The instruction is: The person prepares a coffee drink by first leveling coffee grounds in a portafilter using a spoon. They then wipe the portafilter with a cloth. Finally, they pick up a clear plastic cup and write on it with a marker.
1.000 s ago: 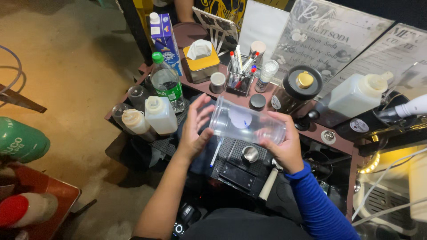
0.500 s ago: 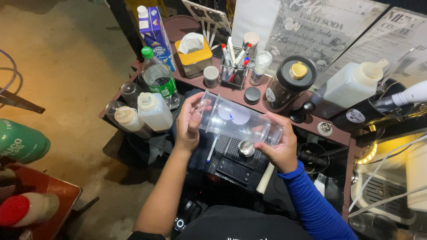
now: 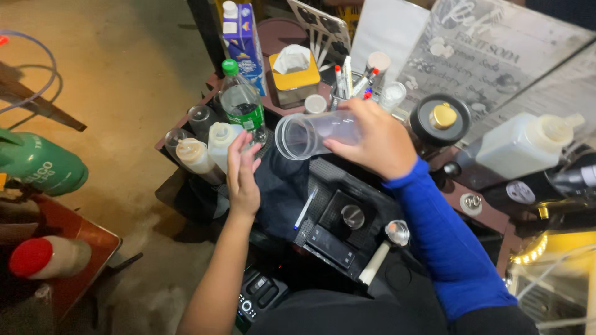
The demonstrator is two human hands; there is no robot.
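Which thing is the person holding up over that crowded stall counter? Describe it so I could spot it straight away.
Start at the dark counter packed with bottles, and find the blue-sleeved right hand above its middle. It grips a clear plastic cup lying on its side, open mouth towards the bare left hand. Unlike the capped bottles nearby, it is see-through, empty and lidless.

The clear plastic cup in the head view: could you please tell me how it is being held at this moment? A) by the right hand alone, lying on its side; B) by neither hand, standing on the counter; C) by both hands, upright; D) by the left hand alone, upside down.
A: the right hand alone grips the clear plastic cup, tipped sideways with its mouth facing left, while the left hand is open and apart from it.
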